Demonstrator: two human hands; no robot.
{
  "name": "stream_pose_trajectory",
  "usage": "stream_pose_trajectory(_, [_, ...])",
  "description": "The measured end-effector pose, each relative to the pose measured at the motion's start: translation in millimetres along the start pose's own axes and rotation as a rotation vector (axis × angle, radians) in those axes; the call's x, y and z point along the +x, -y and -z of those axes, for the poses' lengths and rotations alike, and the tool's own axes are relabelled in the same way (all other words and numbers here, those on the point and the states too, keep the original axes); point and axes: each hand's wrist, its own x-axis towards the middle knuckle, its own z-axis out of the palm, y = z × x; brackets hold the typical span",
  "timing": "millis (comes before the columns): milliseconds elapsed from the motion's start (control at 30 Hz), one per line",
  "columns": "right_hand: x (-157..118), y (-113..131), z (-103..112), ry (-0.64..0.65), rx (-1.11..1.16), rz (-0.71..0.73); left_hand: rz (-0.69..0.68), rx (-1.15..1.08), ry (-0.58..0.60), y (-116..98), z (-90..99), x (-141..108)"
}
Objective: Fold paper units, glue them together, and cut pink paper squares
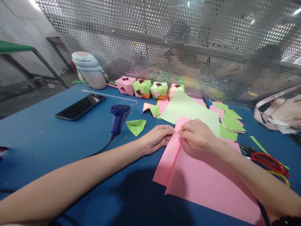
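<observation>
Your left hand (161,138) and right hand (197,134) both pinch a narrow pink paper strip (166,163) — whether it joins the wide pink paper sheet (209,185) alongside, you can't tell.

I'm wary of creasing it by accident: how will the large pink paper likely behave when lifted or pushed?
The large pink paper probably feels light, since its edges look thin. Lifted by one corner, it would likely droop, being so broad. Pushed, it may slide easily, as it lies mostly flat on the blue table.

Two slim, bare forearms (89,171)
</observation>
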Motion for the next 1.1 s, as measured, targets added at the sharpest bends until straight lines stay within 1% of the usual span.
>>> stream_pose_trajectory(67, [1.0,-17.6,3.4,0.071,-0.032,-0.009,0.000,0.133,-0.101,2.0,-1.8,0.7])
stream_pose_trajectory(133, [5.3,-41.9,7.2,0.156,-0.128,-0.041,-0.017,0.260,-0.181,3.2,-3.2,1.6])
stream_pose_trajectory(233, [19.8,-82.2,11.8,0.316,-0.370,-0.114,-0.033,0.393,-0.241,2.7,-4.7,2.2])
stream_pose_trajectory(300, [33.8,-106.1,12.5,0.399,-0.466,-0.086,-0.041,0.498,-0.286,1.3,-4.9,1.3])
stream_pose_trajectory(400, [56.1,-132.3,7.9,0.448,-0.535,-0.008,-0.035,0.631,-0.301,-0.6,-4.7,-2.6])
stream_pose_trajectory(467, [68.8,-141.7,1.8,0.468,-0.543,0.021,-0.003,0.660,-0.247,-0.6,-5.1,-6.3])
stream_pose_trajectory(567, [82.6,-143.9,-8.8,0.470,-0.515,0.023,0.059,0.630,-0.165,2.1,-8.2,-11.9])
stream_pose_trajectory(667, [92.4,-136.7,-20.2,0.449,-0.475,-0.027,0.120,0.599,-0.104,7.9,-14.1,-17.1])
stream_pose_trajectory(800, [105.3,-125.2,-37.4,0.441,-0.418,-0.081,0.157,0.662,-0.023,15.7,-21.5,-24.1])
stream_pose_trajectory(900, [113.2,-118.8,-46.7,0.438,-0.399,-0.092,0.120,0.686,-0.010,17.4,-23.8,-26.9])
stream_pose_trajectory(967, [113.9,-114.8,-47.4,0.399,-0.375,-0.115,0.077,0.687,-0.013,16.2,-23.5,-26.5])
stream_pose_trajectory(1033, [108.1,-110.7,-43.0,0.297,-0.293,-0.173,0.000,0.702,-0.023,13.7,-21.7,-24.4])
stream_pose_trajectory(1100, [94.9,-106.4,-35.0,0.184,-0.123,-0.269,-0.114,0.738,-0.052,11.1,-18.4,-21.0])
